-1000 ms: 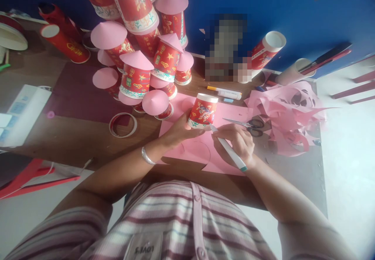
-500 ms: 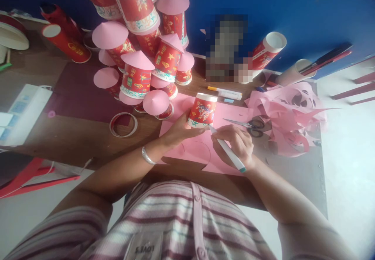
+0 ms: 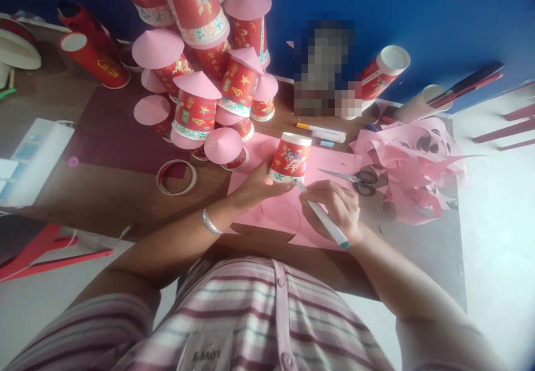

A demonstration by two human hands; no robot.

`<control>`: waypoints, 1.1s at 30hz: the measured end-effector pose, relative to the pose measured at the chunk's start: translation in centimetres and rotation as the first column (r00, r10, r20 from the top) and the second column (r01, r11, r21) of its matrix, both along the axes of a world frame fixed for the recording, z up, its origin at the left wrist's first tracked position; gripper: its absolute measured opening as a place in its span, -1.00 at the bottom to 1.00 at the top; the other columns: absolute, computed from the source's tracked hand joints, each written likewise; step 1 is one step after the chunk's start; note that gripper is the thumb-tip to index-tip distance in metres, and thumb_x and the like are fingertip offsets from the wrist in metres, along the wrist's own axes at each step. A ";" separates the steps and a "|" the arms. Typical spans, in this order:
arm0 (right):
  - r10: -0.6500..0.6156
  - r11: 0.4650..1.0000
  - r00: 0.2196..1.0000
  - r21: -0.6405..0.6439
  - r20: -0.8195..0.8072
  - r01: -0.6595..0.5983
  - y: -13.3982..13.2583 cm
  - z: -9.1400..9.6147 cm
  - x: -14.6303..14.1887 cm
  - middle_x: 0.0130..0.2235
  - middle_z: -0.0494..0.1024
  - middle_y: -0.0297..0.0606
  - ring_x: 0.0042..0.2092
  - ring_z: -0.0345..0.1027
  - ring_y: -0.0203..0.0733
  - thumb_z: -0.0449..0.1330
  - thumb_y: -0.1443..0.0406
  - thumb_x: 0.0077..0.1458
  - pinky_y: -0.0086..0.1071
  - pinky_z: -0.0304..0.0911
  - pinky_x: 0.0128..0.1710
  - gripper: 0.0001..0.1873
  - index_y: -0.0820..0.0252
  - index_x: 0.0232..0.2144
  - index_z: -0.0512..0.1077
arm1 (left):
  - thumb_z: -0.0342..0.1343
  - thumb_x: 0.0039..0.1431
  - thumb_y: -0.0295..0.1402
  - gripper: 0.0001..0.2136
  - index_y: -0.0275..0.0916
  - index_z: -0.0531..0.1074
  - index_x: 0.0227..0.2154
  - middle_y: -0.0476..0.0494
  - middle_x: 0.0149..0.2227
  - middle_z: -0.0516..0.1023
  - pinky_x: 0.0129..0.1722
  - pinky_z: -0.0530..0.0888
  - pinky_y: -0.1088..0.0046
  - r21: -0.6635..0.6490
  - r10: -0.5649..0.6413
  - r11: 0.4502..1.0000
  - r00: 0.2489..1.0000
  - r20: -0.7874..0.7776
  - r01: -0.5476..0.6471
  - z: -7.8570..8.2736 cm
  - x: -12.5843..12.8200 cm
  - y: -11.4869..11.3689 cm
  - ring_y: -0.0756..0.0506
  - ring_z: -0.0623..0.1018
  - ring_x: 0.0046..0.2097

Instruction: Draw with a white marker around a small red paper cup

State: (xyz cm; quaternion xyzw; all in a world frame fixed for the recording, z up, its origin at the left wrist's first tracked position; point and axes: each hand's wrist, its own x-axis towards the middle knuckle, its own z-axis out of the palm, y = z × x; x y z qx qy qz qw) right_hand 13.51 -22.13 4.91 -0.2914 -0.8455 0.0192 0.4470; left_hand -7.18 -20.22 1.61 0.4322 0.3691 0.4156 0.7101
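A brown wooden table (image 3: 137, 206) bore a dark maroon sheet (image 3: 125, 131), a white ring (image 3: 176, 193) overlapping that sheet's corner, a broad pink sheet (image 3: 326, 159), a yellow-ended marker (image 3: 328, 135) and tangled pink offcuts (image 3: 409, 165); scissors (image 3: 354, 179) lay partly on the pink sheet

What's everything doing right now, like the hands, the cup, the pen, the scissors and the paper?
Left hand, holding the cup
Right hand, gripping the pen
Cup, held, green marks on its lower white band
Pen, slanted, front end at the cup's lower edge
Scissors, lying down, hard to tell if open
Pink sheet, flat, with curved outlines
Pink scraps, cut and piled
White ring, lying flat
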 end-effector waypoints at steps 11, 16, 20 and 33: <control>0.019 1.000 1.000 0.001 0.006 -0.019 -0.1 0.1 -0.1 -0.38 0.58 -0.33 -0.40 0.53 -0.24 0.28 0.48 0.26 -0.39 0.46 -0.43 -0.80 0.12 -0.13 0.44 | 0.53 0.03 -0.13 -0.32 -0.23 0.40 0.15 -0.29 0.09 0.63 0.13 0.54 0.12 -0.033 -0.024 0.999 1.000 -0.006 0.024 0.2 0.1 0.2 -0.34 0.61 0.16; 0.010 1.000 1.000 -0.005 0.010 -0.010 -0.1 0.1 0.0 -0.38 0.58 -0.37 -0.40 0.52 -0.25 0.26 0.48 0.25 -0.40 0.43 -0.45 -0.77 0.09 -0.12 0.44 | 0.53 0.02 -0.10 -0.29 -0.20 0.38 0.17 -0.29 0.12 0.61 0.14 0.54 0.12 -0.020 -0.047 0.999 0.999 0.011 0.047 -0.1 -0.1 0.1 -0.33 0.60 0.17; 0.007 1.000 1.000 -0.012 0.017 -0.007 -0.1 0.3 0.0 -0.38 0.57 -0.38 -0.40 0.51 -0.25 0.27 0.48 0.24 -0.40 0.43 -0.44 -0.76 0.09 -0.12 0.43 | 0.54 0.00 -0.08 -0.28 -0.15 0.38 0.18 -0.26 0.13 0.60 0.14 0.53 0.13 -0.008 -0.048 0.999 0.998 0.037 0.049 -0.1 -0.1 0.1 -0.32 0.58 0.19; 0.044 0.999 0.999 -0.030 0.009 -0.043 -0.1 0.5 0.0 -0.39 0.58 -0.36 -0.41 0.51 -0.23 0.28 0.51 0.20 -0.39 0.43 -0.44 -0.74 0.11 -0.12 0.44 | 0.53 -0.01 -0.06 -0.30 -0.17 0.41 0.14 -0.26 0.07 0.62 0.09 0.54 0.14 -0.011 -0.037 0.999 0.999 0.035 0.037 0.5 0.1 0.0 -0.32 0.60 0.13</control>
